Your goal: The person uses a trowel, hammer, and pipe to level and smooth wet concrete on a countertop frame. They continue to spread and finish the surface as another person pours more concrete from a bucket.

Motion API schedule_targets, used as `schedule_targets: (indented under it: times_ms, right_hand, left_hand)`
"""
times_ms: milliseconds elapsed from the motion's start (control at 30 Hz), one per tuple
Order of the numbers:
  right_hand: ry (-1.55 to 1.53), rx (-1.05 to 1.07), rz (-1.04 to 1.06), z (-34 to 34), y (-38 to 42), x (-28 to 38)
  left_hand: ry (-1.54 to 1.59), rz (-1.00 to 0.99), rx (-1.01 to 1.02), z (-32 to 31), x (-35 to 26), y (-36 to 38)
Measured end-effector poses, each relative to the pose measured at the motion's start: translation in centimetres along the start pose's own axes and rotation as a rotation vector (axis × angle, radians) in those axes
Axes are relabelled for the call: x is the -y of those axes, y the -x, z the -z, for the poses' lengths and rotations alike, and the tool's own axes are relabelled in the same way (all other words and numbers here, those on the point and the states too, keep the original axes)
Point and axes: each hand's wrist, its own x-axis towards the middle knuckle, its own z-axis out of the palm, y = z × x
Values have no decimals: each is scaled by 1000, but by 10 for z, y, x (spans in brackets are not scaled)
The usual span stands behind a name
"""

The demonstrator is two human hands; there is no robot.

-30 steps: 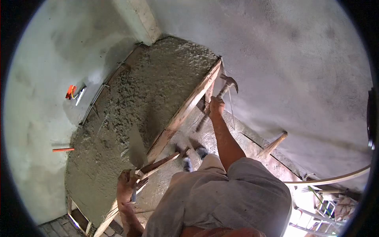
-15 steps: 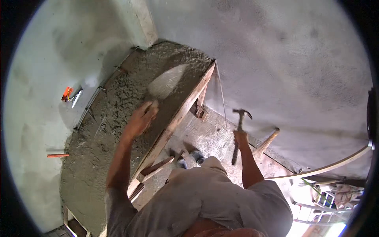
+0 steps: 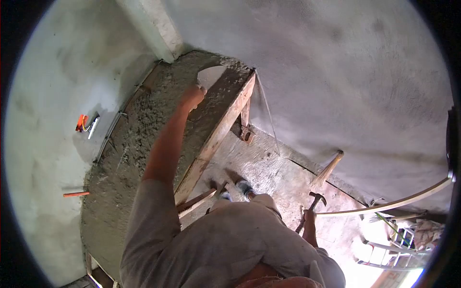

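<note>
My left hand (image 3: 193,96) is closed on a trowel, whose pale blade (image 3: 211,76) lies against the wet grey concrete (image 3: 113,211) near the far corner of the slab. A wooden form board (image 3: 213,141) runs along the slab's right edge. Low at the right, my right hand (image 3: 309,217) is wrapped round the shaft of a claw hammer (image 3: 316,198), its head pointing up and away from me. The hammer is held off to the side, apart from the slab.
Orange and white electrical fittings (image 3: 86,126) stick out of the left wall, with an orange pipe (image 3: 76,194) lower down. A handsaw (image 3: 247,136) rests beneath the form. A wooden post (image 3: 328,168), a curved strip (image 3: 391,204) and a ladder (image 3: 403,245) are at right.
My left hand and the trowel have moved forward along the concrete to the far end. My right hand has lowered toward me and to the right with the hammer.
</note>
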Motion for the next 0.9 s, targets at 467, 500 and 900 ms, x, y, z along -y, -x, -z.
schedule_targets:
  times_ms: [467,500,900]
  right_hand:
    - [652,82,281,-5,4,29]
    - [684,100,295,-9,3,32]
    - [772,136,369,-59,36,93]
  left_hand:
    - [-583,-489,-542,-74,-46,23]
    - [-463,-469,-533,-96,-39,14]
    - [-257,-384,-378,-82,-37,72]
